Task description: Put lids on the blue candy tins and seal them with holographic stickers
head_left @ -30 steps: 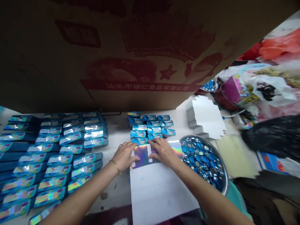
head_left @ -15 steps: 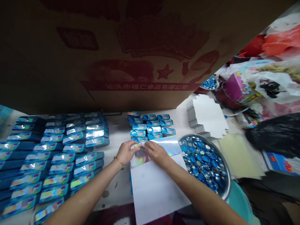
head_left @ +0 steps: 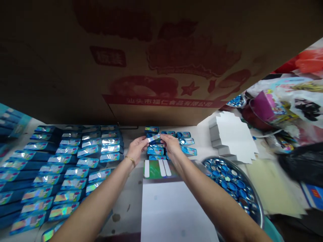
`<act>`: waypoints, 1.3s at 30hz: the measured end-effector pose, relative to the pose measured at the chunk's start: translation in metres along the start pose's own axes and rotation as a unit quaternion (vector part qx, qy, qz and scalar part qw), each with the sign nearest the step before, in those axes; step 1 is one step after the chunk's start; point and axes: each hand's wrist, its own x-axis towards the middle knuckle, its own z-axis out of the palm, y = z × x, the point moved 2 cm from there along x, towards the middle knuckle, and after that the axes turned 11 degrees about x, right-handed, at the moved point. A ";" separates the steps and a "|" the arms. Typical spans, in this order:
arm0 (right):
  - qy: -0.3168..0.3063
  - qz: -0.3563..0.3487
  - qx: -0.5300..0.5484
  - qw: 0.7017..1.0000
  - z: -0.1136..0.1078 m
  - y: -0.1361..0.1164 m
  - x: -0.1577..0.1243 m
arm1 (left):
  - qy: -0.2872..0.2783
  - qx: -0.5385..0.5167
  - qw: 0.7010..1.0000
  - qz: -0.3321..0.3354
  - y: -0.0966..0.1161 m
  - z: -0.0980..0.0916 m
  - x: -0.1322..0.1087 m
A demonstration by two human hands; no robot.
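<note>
Between my two hands a narrow shiny sticker (head_left: 153, 138) is stretched, one end pinched by each. My left hand (head_left: 136, 149), with a bangle at the wrist, is closed on its left end. Fingers of my right hand (head_left: 172, 144) grip the other end. Just beneath are small blue cases (head_left: 155, 151) with round recesses in their tops, partly covered by the hands. Nearer to me lies a sticker sheet (head_left: 153, 168), shiny green with white gaps, on a large white sheet of paper (head_left: 174, 208).
A big carton (head_left: 161, 116) forms a wall behind the table. Rows of blue cases with shiny tops (head_left: 75, 173) fill the left. At right are a metal bowl (head_left: 259, 205) of round blue-and-silver pieces, stacked white card (head_left: 230, 134) and plastic bags (head_left: 305, 104).
The shiny sticker is now off the sheet, and both hands have moved up over the blue cases with it. The sheet's white gaps now show. The camera view has shifted.
</note>
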 end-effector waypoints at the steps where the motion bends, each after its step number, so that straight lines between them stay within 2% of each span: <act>1: 0.013 -0.010 -0.006 1.000 0.000 0.005 0.002 | 0.011 0.006 1.000 0.005 0.001 0.000 0.006; 6: 0.062 -0.122 -0.097 0.986 0.006 0.019 0.011 | 0.048 0.061 0.997 0.018 0.001 -0.009 0.035; 8: 0.081 -0.142 -0.134 0.977 0.011 0.021 0.013 | 0.052 0.093 0.994 0.019 0.001 -0.015 0.043; 10: 0.091 -0.144 -0.131 0.977 0.016 0.021 0.011 | 0.062 0.115 0.991 0.022 0.001 -0.019 0.048; 13: 0.069 -0.151 -0.076 0.983 0.022 0.014 0.000 | 0.062 0.099 0.993 0.023 0.002 -0.020 0.046; 17: 0.045 -0.127 -0.001 0.991 0.024 0.008 -0.012 | 0.006 0.047 0.999 0.021 0.004 -0.013 0.035; 19: 0.048 -0.098 0.021 0.994 0.022 0.010 -0.013 | -0.001 0.034 0.999 0.016 0.005 -0.009 0.032; 22: 0.045 -0.076 0.032 0.996 0.021 0.016 -0.009 | 0.002 -0.002 1.000 0.011 0.006 -0.005 0.031; 26: 0.058 -0.121 -0.016 0.991 0.019 0.023 -0.002 | 0.004 -0.013 1.000 0.022 0.005 -0.005 0.036; 28: 0.080 -0.157 -0.089 0.980 0.018 0.026 0.002 | 0.041 0.023 0.998 0.032 0.002 -0.008 0.042; 31: 0.123 -0.197 -0.222 0.947 0.020 0.028 0.004 | 0.086 0.076 0.992 0.060 -0.003 -0.013 0.056; 35: 0.183 -0.231 -0.353 0.888 0.024 0.031 0.004 | 0.120 0.128 0.980 0.091 -0.013 -0.017 0.073; 39: 0.202 -0.252 -0.434 0.841 0.026 0.038 0.007 | 0.135 0.171 0.972 0.088 -0.026 -0.016 0.083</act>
